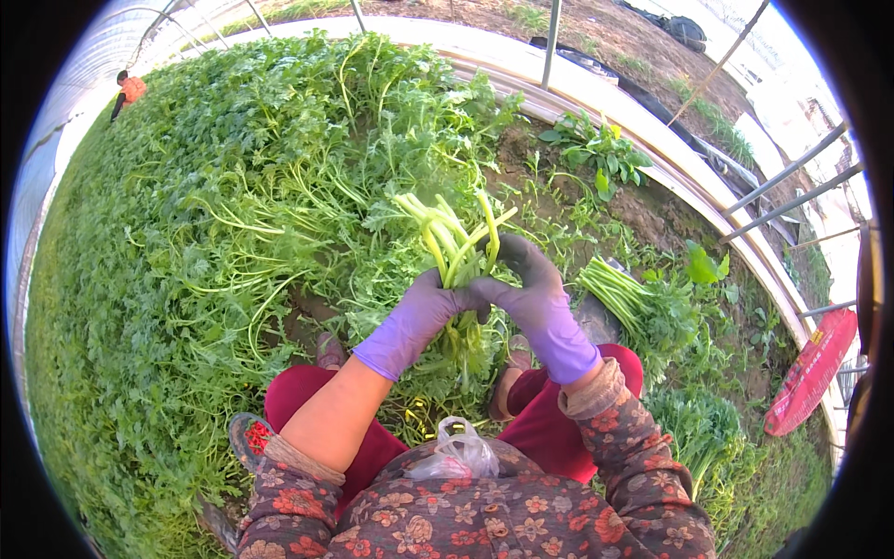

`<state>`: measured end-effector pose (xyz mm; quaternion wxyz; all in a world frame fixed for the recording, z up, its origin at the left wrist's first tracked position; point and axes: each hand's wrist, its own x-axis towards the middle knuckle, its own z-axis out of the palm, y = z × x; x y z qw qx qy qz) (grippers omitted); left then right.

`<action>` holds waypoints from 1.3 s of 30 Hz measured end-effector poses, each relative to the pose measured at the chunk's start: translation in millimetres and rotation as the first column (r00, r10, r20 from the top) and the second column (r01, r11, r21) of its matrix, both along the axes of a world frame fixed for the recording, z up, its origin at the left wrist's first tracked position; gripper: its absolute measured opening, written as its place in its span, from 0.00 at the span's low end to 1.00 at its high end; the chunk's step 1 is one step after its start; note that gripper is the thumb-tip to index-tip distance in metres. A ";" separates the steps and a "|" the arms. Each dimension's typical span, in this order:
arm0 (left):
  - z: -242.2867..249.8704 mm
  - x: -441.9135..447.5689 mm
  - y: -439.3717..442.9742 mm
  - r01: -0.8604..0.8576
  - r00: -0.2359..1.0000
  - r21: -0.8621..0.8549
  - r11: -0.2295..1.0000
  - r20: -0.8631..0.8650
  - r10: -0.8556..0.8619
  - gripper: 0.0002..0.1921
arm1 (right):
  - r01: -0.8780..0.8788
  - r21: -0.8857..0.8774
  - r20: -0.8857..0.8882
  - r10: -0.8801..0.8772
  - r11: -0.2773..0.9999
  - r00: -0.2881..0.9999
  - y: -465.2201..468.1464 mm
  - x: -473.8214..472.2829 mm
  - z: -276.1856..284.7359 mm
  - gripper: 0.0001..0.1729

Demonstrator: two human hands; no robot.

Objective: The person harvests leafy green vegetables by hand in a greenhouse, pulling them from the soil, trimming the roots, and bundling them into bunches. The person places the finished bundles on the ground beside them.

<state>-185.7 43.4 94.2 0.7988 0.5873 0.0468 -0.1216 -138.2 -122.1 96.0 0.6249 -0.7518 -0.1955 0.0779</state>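
Observation:
A bunch of leafy greens point(454, 241) is held before my body, cut stems pointing up and away, feathery leaves hanging below. My left hand point(426, 307), in a dirt-darkened purple glove, wraps the bunch from the left. From the other side my right hand point(534, 293), gloved the same way, grips the stems, and one stem stands bent beside its fingers. The two hands meet at the middle of the bunch, so some fingers are hidden. To the right of my right hand lies another bunch of greens point(621, 297), its stem ends lined up.
Dense growing greens point(209, 209) spread left and ahead. More cut greens point(698, 426) lie at right, near a red printed sack point(814, 374). A plastic bag point(461, 451) rests at my waist. Metal poles point(552, 45) line the greenhouse edge. Another person point(130, 89) is far left.

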 end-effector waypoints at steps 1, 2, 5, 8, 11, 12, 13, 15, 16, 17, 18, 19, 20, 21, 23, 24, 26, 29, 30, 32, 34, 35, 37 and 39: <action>-1.7 0.1 0.1 0.003 1.000 0.009 1.000 -0.024 -0.003 0.17 | 0.020 -0.041 0.048 -0.018 0.999 0.999 6.2 2.9 -1.8 0.25; -3.1 0.8 0.2 0.038 0.999 0.028 0.999 -0.012 -0.037 0.17 | 0.062 0.013 -0.090 -0.061 0.998 0.994 12.6 5.8 -3.4 0.18; -4.6 1.4 3.9 0.026 0.998 0.013 1.000 -0.051 -0.025 0.16 | 0.145 -0.204 0.086 -0.130 0.968 0.988 16.2 12.2 -3.3 0.14; -3.0 0.1 7.1 0.052 0.995 0.053 0.997 -0.093 -0.047 0.16 | 0.229 0.019 -0.275 -0.215 0.973 0.937 13.0 27.9 0.1 0.12; -0.5 -1.0 8.7 0.031 0.997 0.143 0.989 -0.077 -0.020 0.17 | 0.229 0.522 -0.435 0.025 0.822 0.900 -4.4 55.7 4.5 0.08; 0.3 -1.0 9.7 0.034 0.998 0.160 0.987 -0.058 -0.025 0.17 | 0.209 0.625 -0.343 0.025 0.752 0.939 -4.8 68.9 4.5 0.09; 1.0 -0.3 11.5 0.009 0.998 0.112 0.994 -0.060 -0.002 0.18 | 0.368 0.593 -0.473 -0.060 0.717 0.879 -11.6 72.8 3.2 0.14; 1.6 1.6 15.5 -0.012 0.999 0.003 1.000 -0.053 0.012 0.18 | 0.284 0.533 -0.400 -0.059 0.797 0.915 -21.1 77.2 -0.2 0.27; 1.3 2.2 17.2 -0.054 0.996 -0.038 0.998 -0.079 0.050 0.19 | 0.052 0.359 -0.147 0.002 0.932 0.989 -24.9 77.0 -1.5 0.32; 0.4 3.4 18.5 -0.053 0.996 -0.032 0.998 -0.075 0.050 0.19 | -0.006 0.290 -0.187 0.063 0.957 0.980 -24.8 71.5 -5.3 0.37; -1.1 3.8 19.1 -0.052 0.996 -0.027 0.998 -0.071 0.050 0.19 | -0.214 0.305 -0.175 0.275 0.928 0.945 -23.8 65.5 -8.3 0.42; -3.0 4.6 19.0 -0.052 0.997 -0.027 0.998 -0.055 0.050 0.18 | -0.344 0.273 -0.190 0.401 0.898 0.896 -21.9 58.5 -11.0 0.48; -5.2 4.4 17.7 -0.037 0.997 0.003 0.999 -0.065 0.037 0.19 | -0.352 0.324 -0.366 0.460 0.878 0.809 -14.8 52.4 -14.7 0.51; -7.5 4.3 15.6 -0.023 0.998 0.029 0.999 -0.062 0.024 0.19 | -0.495 0.362 -0.195 0.584 0.790 0.788 -6.1 47.2 -18.0 0.50; -11.5 3.8 10.7 0.070 0.996 0.041 0.997 -0.064 -0.068 0.20 | -0.520 0.342 -0.424 0.623 0.782 0.658 4.4 40.9 -21.1 0.47; -12.8 4.1 8.6 0.147 0.987 0.027 0.989 -0.067 -0.145 0.20 | -0.501 0.422 -0.417 0.652 0.756 0.633 7.4 39.7 -21.5 0.45; -13.1 5.5 6.1 0.272 0.962 -0.073 0.959 0.045 -0.270 0.23 | -0.464 0.615 -0.330 0.743 0.637 0.582 10.3 38.3 -21.2 0.42; -11.0 8.4 6.5 0.328 0.944 -0.089 0.940 0.050 -0.325 0.24 | -0.376 0.697 -0.383 0.760 0.611 0.525 7.8 35.6 -19.9 0.36; -10.0 8.8 7.4 0.329 0.944 -0.047 0.943 -0.014 -0.330 0.28 | -0.331 0.673 -0.419 0.710 0.661 0.566 7.6 34.4 -19.8 0.33; -10.1 9.2 7.8 0.196 0.974 0.206 0.959 0.069 -0.214 0.31 | -0.185 0.621 -0.489 0.561 0.761 0.668 8.1 31.3 -20.4 0.28; -12.7 9.0 5.3 0.132 0.978 0.114 0.985 0.145 -0.148 0.35 | -0.080 0.625 -0.482 0.464 0.776 0.743 8.1 29.7 -21.1 0.22; -14.3 8.8 3.8 0.047 0.994 0.191 0.980 0.092 -0.066 0.35 | -0.031 0.627 -0.513 0.442 0.779 0.736 8.7 29.4 -21.6 0.22; -16.6 9.3 -0.3 -0.060 0.993 0.266 0.962 0.112 0.031 0.36 | -0.001 0.675 -0.500 0.459 0.737 0.734 8.2 30.8 -21.9 0.22; -13.5 11.0 -1.6 -0.181 0.983 0.332 0.926 0.066 0.169 0.34 | 0.052 0.708 -0.486 0.433 0.704 0.759 7.8 33.3 -20.7 0.21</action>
